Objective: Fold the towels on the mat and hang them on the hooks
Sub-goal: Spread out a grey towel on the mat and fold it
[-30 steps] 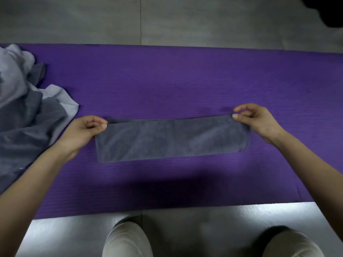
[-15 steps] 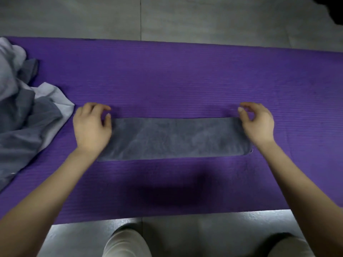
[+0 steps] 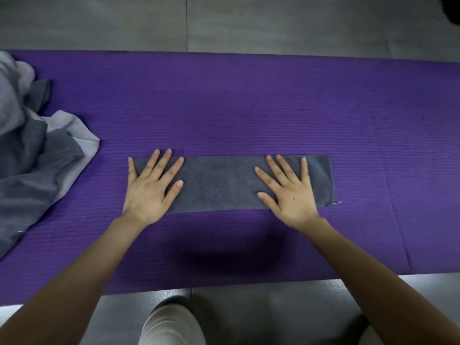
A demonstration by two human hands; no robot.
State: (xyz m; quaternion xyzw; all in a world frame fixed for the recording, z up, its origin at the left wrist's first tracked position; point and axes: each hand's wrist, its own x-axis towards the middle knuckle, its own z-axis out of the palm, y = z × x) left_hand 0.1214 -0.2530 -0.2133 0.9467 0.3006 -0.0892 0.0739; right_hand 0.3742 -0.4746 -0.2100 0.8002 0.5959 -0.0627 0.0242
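A dark grey towel (image 3: 221,184), folded into a long narrow strip, lies flat across the middle of the purple mat (image 3: 249,108). My left hand (image 3: 151,188) presses flat on the strip's left end, fingers straight and spread. My right hand (image 3: 290,190) presses flat on the strip toward its right end, fingers spread too. A short stretch of towel shows to the right of that hand. No hooks are in view.
A loose heap of grey and light grey towels (image 3: 32,150) lies on the mat's left end. Grey floor (image 3: 273,23) runs beyond the mat and in front of it. My knees (image 3: 171,324) show at the bottom edge.
Both hands let go of the towel's far corners, opened out and came down flat on the strip. The right hand moved inward from the right end.
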